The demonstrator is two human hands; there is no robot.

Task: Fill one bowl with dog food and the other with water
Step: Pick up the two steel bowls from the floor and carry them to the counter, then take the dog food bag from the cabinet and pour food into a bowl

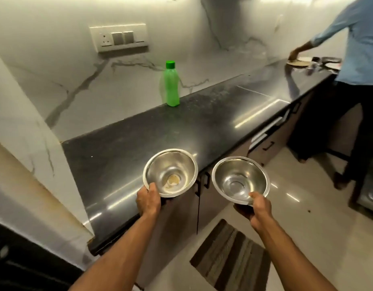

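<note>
**Two empty bowls in hand, nothing filled**

At the counter's near edge, both bowls are carried, one per hand. Notes run left to right.

Wall, far left: switch plate (119, 37) on marble. Not relevant.

Counter (122, 148): dark, polished, wet-looking glare. Green bottle (171, 85) upright at the back by the wall, cap on, well apart from the hands. Likely the water source; contents cannot be told.

Left hand (148, 200): closed on the near rim of the left bowl (171, 172), thumb over the lip, fingers hidden beneath. Bowl hangs over the counter edge; whether it touches, cannot tell. Pale residue in the bottom, otherwise empty.

Right hand (259, 208): closed on the near rim of the right bowl (240, 179), thumb on top, fingers under. Bowl is off the counter, over the floor. Looks clean and empty.

Handling, as judged: thin steel, light, rigid, will not break but is slick and will slide on that counter. Rim pinch serves while empty. Once full, take hold under the base or with both hands, and keep level.

Floor: striped mat (229, 259) below the right arm.

Far right: a second person (357, 59) in a blue shirt busy at plates (301, 61) along the counter.

No dog food in sight.
</note>
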